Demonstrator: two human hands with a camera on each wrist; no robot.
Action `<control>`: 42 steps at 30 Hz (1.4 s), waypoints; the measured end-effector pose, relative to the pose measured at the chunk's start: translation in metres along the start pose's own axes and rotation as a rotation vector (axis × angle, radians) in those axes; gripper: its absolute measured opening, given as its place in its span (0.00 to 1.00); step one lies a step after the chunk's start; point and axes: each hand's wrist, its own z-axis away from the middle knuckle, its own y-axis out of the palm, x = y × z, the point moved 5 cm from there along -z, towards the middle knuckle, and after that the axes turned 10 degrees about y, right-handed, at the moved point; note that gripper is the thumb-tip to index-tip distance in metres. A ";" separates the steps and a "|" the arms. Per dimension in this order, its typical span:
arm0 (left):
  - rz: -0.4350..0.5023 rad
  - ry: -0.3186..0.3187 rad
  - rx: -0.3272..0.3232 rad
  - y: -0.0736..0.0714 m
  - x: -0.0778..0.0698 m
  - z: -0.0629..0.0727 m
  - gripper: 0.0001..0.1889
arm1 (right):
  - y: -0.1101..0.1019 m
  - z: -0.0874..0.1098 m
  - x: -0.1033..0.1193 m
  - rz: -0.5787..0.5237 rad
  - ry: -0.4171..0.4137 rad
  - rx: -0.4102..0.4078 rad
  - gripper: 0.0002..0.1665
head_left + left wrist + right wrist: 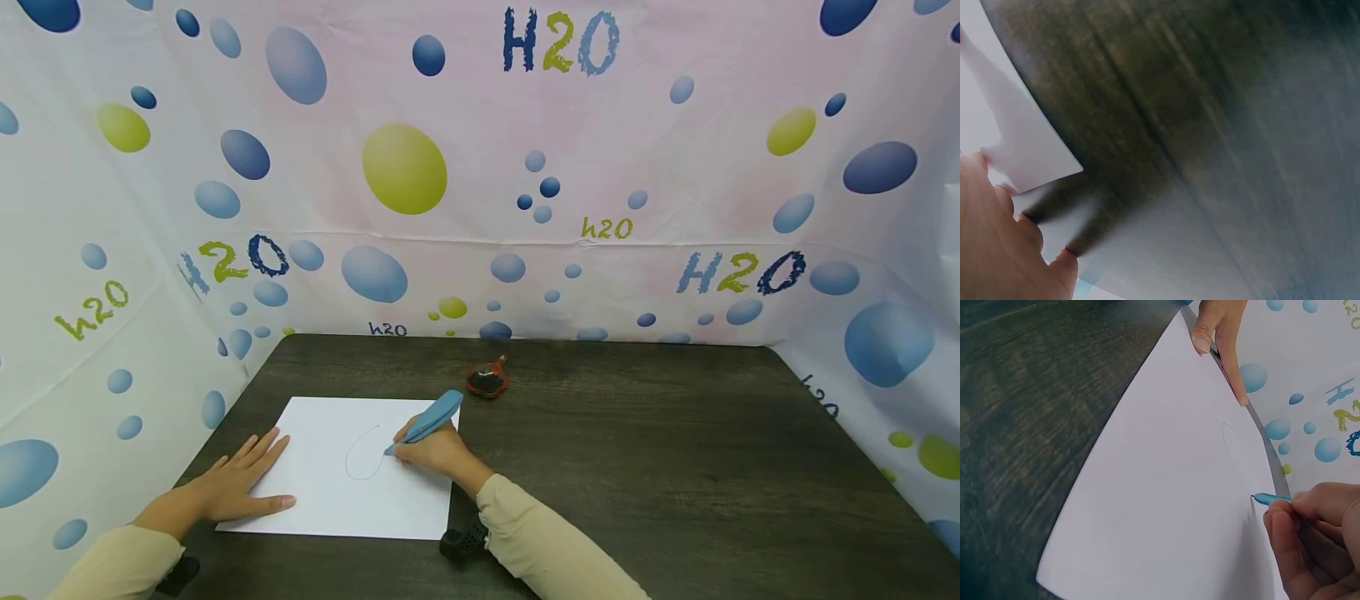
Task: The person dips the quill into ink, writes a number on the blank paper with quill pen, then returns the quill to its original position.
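A sheet of white paper [322, 517] lies on the dark table, with a thin curved line [347, 463] drawn near its middle. My right hand [435, 446] pinches a thick light-blue pen [435, 415] whose tip meets the paper at the line's right end. In the right wrist view the pen's tip [1263, 498] also stands at the line's end. With fingers spread and straight, my left hand [236, 483] rests on the paper's left edge. Some of its fingers reach past the sheet onto the table. The left wrist view shows that hand [1004, 244] beside a paper corner.
Behind the paper's upper right corner sits a small red-orange object with a dark middle [487, 380]; its kind is unclear. The dark wood table [637, 467] extends to the right. A white sheet printed with blue and green dots [465, 200] hangs around the back and sides.
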 end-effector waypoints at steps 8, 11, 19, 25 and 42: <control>-0.013 -0.006 -0.011 0.003 0.006 -0.001 0.51 | 0.002 -0.001 0.000 -0.081 0.007 -0.056 0.03; -0.015 -0.005 -0.004 0.000 0.000 0.000 0.50 | 0.004 -0.002 0.001 -0.119 0.009 -0.074 0.03; -0.031 -0.012 -0.007 0.002 0.004 -0.001 0.51 | 0.011 -0.006 -0.002 -0.095 0.104 -0.146 0.03; -0.020 0.013 -0.026 0.004 0.006 -0.001 0.50 | 0.016 -0.006 -0.001 -0.137 0.100 -0.152 0.03; -0.030 -0.002 -0.007 0.001 0.000 -0.001 0.49 | 0.029 -0.001 0.007 -0.183 0.081 -0.125 0.03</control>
